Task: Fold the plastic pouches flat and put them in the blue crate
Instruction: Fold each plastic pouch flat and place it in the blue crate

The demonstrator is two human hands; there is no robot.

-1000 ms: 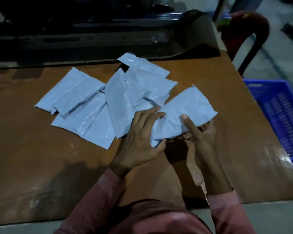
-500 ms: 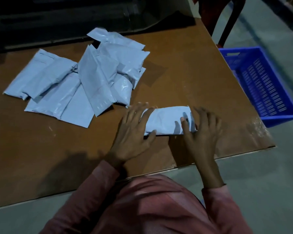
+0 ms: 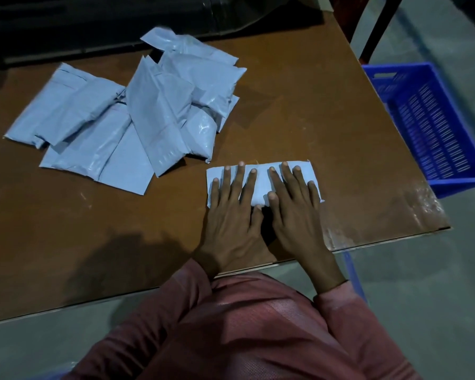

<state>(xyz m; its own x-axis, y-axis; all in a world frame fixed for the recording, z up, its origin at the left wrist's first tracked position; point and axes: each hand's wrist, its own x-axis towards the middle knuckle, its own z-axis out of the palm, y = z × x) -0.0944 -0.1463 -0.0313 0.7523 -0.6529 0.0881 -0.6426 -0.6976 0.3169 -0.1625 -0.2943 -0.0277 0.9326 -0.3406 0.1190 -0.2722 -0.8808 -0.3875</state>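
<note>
Pressing down with 2 flat grips, fingers straight and spread, the left hand [image 3: 232,215] and right hand [image 3: 294,215] pin the folded pouch [image 3: 261,171] on the table [image 3: 285,111] left of the blue crate [image 3: 412,65], its long axis aimed roughly crateward, the right hand nearer.

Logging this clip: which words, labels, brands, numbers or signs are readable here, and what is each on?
None: no text is readable anywhere.
The folded pale blue plastic pouch under the left hand and right hand, the pile of pale blue plastic pouches on the brown table and the blue slotted plastic crate show no print.
</note>
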